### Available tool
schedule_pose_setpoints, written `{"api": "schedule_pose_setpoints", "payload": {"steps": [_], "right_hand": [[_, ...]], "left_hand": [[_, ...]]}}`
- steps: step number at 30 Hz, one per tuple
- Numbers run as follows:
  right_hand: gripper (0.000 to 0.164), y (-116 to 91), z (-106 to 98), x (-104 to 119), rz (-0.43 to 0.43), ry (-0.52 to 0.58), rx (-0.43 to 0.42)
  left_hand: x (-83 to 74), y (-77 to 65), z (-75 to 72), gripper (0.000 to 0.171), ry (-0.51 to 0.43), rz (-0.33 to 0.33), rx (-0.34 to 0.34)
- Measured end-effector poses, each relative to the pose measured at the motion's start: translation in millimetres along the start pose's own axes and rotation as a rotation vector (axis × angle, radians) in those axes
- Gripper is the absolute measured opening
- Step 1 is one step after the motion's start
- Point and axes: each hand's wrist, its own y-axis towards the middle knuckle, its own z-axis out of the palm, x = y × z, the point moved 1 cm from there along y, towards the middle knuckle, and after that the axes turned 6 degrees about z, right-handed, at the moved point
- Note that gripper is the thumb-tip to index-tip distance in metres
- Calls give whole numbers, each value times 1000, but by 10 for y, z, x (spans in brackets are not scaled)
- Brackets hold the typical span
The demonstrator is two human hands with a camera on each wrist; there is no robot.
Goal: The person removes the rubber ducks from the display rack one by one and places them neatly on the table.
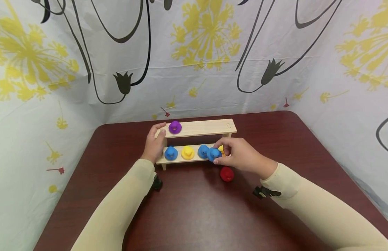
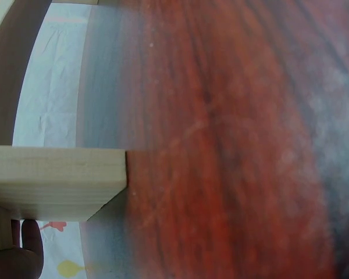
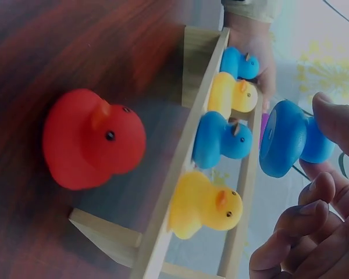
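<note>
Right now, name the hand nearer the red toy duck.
Right. The right hand, pinching a blue toy duck, appears just above the red toy duck in the head view; the left hand is farther, at the left end of the pale wooden stand.

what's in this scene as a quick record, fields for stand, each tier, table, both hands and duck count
wooden stand: two tiers
upper tier: purple duck near the left end
lower tier, left to right: left blue duck, left yellow duck, second blue duck, right yellow duck
table: red duck in front of the stand
left hand: holds the stand's left end
right hand: pinches a third blue duck near the lower tier
duck count: seven
</note>
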Motion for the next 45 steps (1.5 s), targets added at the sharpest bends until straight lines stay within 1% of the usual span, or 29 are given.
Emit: {"api": "schedule_pose_setpoints", "payload": {"steps": [5,9,16,28,32,33,34,39,40,41,45], "right_hand": [[37,-48,84,-54,-11,11,29],[36,-81,139,-90,-24,0,35],[34,-108,237,-154,-24,12,47],[32,-140,402,-258,-28,12,22],[33,-156,460,-289,-32,7,8],[33,-157,477,-297,-35,4,6],[33,-158,492,-302,-40,1,3],[33,-153,550,-318,-45,-49,-13],[33,-153,556,-316,-44,-62,-16],[33,-153,563,-316,-42,-78,-19],[33,-156,582,-316,-58,-123,-34]], "left_hand": [[11,-1,-2,34,-3,1,-2],[17,4,-2,34,-4,0,-4],[10,6,7,33,-1,-2,-6],[-9,-8,-1,33,14,-14,-8],[-4,-7,2,34,9,-8,-2],[-6,-4,1,35,4,-13,1],[-62,-23,1,36,-1,-19,6],[-72,-28,-2,37,-9,-24,6],[-71,-31,-1,37,-6,-20,3],[-16,-12,1,36,-6,-13,-3],[-14,-9,3,37,-7,-14,-5]]}}
